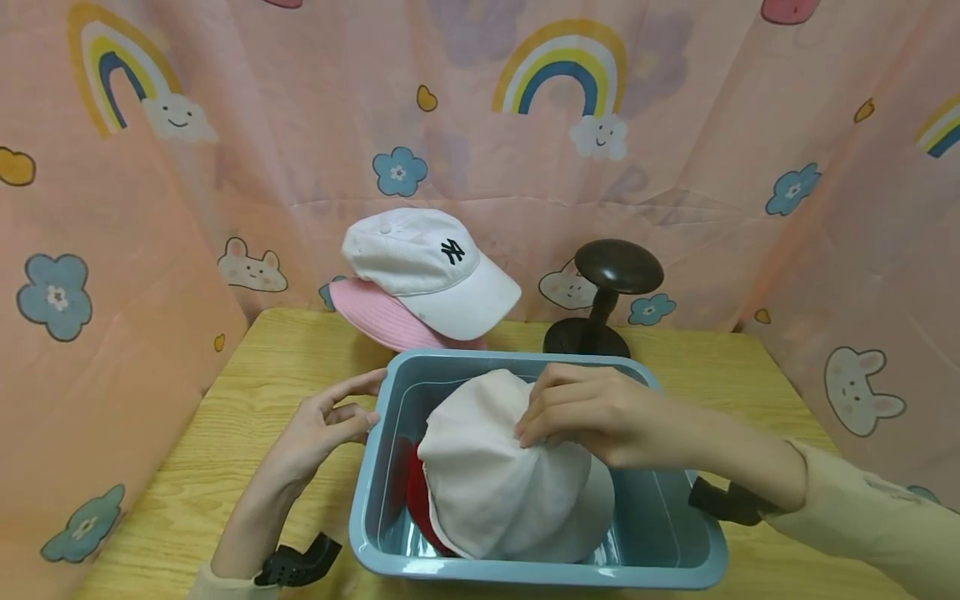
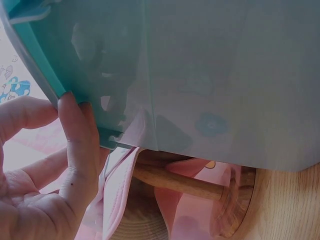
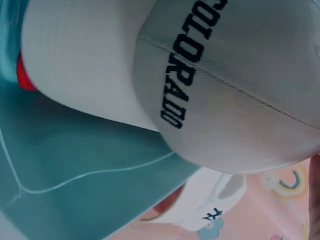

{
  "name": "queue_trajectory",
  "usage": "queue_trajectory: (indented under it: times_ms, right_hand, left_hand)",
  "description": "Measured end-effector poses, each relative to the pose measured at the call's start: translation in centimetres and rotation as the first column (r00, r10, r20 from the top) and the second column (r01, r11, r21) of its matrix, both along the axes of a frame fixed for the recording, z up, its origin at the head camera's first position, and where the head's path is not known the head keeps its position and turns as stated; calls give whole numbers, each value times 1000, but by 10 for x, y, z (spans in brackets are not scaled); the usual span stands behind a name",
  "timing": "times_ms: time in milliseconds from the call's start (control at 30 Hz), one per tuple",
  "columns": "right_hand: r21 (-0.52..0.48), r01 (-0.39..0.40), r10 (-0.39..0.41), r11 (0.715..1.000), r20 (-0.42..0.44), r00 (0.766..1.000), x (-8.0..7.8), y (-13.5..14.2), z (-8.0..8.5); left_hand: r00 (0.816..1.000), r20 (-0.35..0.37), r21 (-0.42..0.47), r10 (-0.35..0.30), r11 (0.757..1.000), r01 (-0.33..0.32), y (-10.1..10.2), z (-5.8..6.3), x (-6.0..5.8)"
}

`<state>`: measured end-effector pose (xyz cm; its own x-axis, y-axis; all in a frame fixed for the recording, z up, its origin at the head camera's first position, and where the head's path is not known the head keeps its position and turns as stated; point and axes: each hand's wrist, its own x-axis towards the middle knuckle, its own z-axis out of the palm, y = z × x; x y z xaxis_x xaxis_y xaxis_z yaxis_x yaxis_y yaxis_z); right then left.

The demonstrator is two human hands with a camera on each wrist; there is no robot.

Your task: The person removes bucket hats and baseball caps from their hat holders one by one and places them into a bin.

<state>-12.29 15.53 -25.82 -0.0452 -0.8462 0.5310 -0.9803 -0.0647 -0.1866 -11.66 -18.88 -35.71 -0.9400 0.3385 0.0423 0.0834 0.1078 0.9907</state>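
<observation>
My right hand pinches the crown of an off-white baseball cap inside a light blue plastic bin. Dark "COLORADO" lettering runs across that cap in the right wrist view, where little of the hand shows. Under the cap, a red item peeks out at the left; the rest of it is hidden. At the bin's left rim, my left hand grips the edge. The left wrist view shows the thumb and fingers of this hand on either side of the rim.
Behind the bin, a white cap with a black logo lies on a pink cap. A dark wooden hat stand is to their right. All stand on a wood-grain table, with a patterned pink curtain around it.
</observation>
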Motion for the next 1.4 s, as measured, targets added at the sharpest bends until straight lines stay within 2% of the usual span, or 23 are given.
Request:
queue_trajectory:
  times_ms: [467,667,833,1267,1400]
  right_hand:
    - [155,75,-73,985,-18,997,-7,-21,-10]
    - [173,56,-54,983,-14,998,-11,-31,-16]
    - [194,56,-48,979,-44,998,-14,-36,-20]
    - [304,101,-70,947,-112,991,-10,-40,-25]
    - [325,99,-74,940,-89,993,-10,-36,-26]
  left_hand:
    - [1000,-10,9,-3,1000,4,-1,0,0]
    - [1000,-14,19,-15,1000,15,0,0,-1]
    - [1000,-13,20,-14,1000,14,-1,-1,-1]
    - [1000,-22,18,-19,1000,19,-1,-2,-1]
    - [999,-25,18,-22,1000,22,-1,-1,-1]
